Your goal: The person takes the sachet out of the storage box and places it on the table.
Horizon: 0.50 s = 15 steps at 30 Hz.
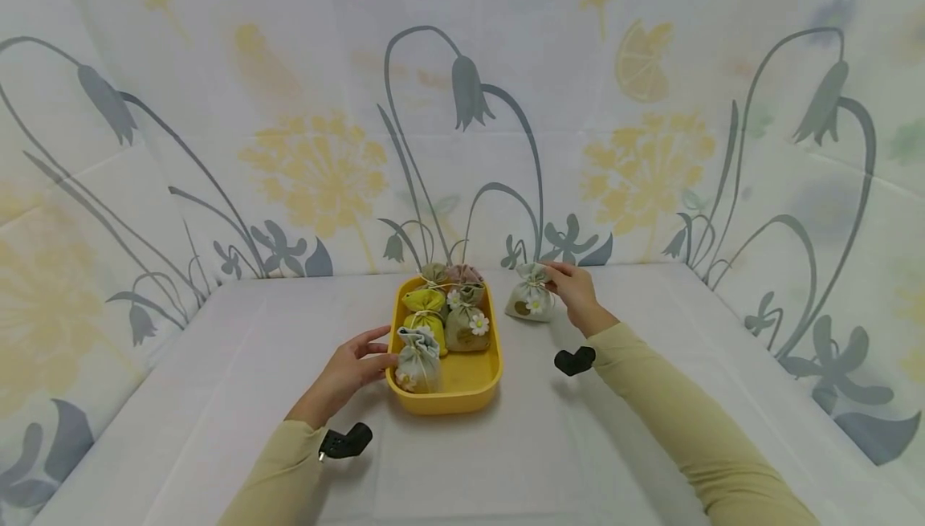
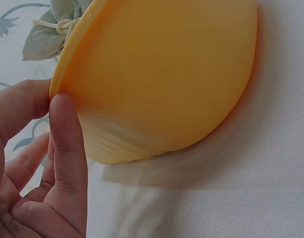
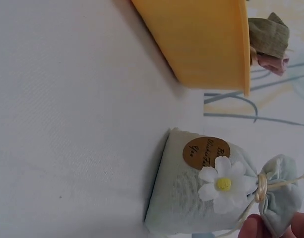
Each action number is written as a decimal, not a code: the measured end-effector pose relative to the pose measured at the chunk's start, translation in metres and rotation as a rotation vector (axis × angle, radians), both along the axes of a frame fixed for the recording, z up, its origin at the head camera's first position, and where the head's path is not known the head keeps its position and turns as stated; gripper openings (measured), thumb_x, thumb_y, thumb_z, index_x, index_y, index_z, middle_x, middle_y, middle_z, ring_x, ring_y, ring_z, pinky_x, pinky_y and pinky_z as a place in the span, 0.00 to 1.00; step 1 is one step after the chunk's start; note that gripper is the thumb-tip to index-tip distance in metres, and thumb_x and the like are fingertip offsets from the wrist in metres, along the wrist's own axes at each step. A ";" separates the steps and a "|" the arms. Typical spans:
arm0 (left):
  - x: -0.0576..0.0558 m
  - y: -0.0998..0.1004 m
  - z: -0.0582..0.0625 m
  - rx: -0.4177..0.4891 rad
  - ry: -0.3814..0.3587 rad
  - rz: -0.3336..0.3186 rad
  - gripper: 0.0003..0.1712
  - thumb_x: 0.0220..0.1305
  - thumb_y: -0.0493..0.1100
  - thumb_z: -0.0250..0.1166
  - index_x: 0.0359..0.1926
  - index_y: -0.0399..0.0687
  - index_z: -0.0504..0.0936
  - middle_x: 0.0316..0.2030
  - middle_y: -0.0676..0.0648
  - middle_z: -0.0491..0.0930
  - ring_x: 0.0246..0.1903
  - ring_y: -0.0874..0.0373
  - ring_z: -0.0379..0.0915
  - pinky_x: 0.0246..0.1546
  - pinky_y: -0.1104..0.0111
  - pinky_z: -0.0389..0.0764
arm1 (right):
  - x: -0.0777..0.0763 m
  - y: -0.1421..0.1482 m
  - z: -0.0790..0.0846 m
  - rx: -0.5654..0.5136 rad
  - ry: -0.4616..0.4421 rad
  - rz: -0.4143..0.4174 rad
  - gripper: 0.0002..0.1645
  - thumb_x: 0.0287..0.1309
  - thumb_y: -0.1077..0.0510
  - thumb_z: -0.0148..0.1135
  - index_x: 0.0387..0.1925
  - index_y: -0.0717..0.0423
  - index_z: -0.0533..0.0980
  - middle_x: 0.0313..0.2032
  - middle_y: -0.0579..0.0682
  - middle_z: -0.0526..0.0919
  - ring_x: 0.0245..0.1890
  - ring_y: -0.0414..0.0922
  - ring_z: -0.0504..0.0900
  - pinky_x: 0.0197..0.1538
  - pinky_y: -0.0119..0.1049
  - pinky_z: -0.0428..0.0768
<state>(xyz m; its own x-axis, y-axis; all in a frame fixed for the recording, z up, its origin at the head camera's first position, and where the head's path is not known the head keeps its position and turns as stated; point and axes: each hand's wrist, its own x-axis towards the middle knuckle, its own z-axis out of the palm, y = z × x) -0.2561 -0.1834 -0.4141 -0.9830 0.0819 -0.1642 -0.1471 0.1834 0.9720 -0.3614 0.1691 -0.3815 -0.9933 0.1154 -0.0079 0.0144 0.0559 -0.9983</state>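
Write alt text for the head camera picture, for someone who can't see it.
A person's left hand touches the rim of a yellow tray that holds several small cloth sachets, while the right hand pinches the tied top of a pale sachet with a daisy, standing on the white table right of the tray. Flower-printed fabric hangs behind.

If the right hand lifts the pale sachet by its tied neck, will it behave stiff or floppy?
Probably floppy: the pale sachet is soft cloth, and the right hand pinches only its gathered top. Likely light. The flat base on the table suggests it will not roll.
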 end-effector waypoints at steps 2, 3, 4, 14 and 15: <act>0.000 0.000 -0.001 -0.001 0.003 -0.003 0.37 0.54 0.41 0.69 0.65 0.48 0.66 0.50 0.40 0.70 0.41 0.55 0.74 0.42 0.65 0.79 | 0.002 0.004 -0.001 0.003 -0.007 -0.001 0.23 0.69 0.62 0.46 0.61 0.70 0.64 0.57 0.65 0.67 0.53 0.55 0.71 0.57 0.39 0.71; 0.000 0.000 -0.001 0.000 0.006 -0.004 0.38 0.54 0.41 0.69 0.65 0.48 0.65 0.50 0.40 0.71 0.41 0.55 0.74 0.42 0.65 0.79 | 0.003 0.006 -0.002 0.009 -0.005 -0.001 0.24 0.69 0.62 0.46 0.62 0.71 0.63 0.57 0.65 0.68 0.52 0.54 0.72 0.56 0.38 0.71; 0.000 0.001 -0.001 0.001 0.005 -0.001 0.37 0.54 0.41 0.69 0.65 0.48 0.66 0.49 0.40 0.71 0.40 0.55 0.74 0.42 0.65 0.79 | 0.004 0.008 -0.003 0.009 -0.001 0.000 0.24 0.68 0.62 0.46 0.62 0.72 0.63 0.56 0.66 0.68 0.50 0.52 0.74 0.56 0.37 0.72; 0.000 0.001 -0.001 0.005 0.001 0.006 0.37 0.55 0.41 0.69 0.65 0.48 0.66 0.50 0.40 0.71 0.40 0.55 0.74 0.43 0.65 0.79 | 0.023 0.022 -0.007 0.022 0.012 0.033 0.24 0.67 0.65 0.47 0.60 0.75 0.62 0.55 0.70 0.69 0.47 0.46 0.77 0.51 0.32 0.75; 0.000 0.001 -0.001 0.004 0.002 0.005 0.37 0.55 0.42 0.69 0.65 0.48 0.66 0.50 0.40 0.71 0.40 0.55 0.74 0.43 0.64 0.79 | 0.026 0.023 -0.007 0.021 0.011 0.042 0.24 0.67 0.64 0.48 0.60 0.76 0.62 0.55 0.70 0.69 0.45 0.44 0.77 0.50 0.31 0.75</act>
<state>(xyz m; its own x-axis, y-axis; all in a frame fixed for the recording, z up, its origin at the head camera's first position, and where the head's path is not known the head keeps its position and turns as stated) -0.2561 -0.1821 -0.4148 -0.9838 0.0777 -0.1617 -0.1457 0.1791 0.9730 -0.3351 0.1920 -0.3883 -0.9972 0.0741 0.0051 0.0006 0.0768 -0.9970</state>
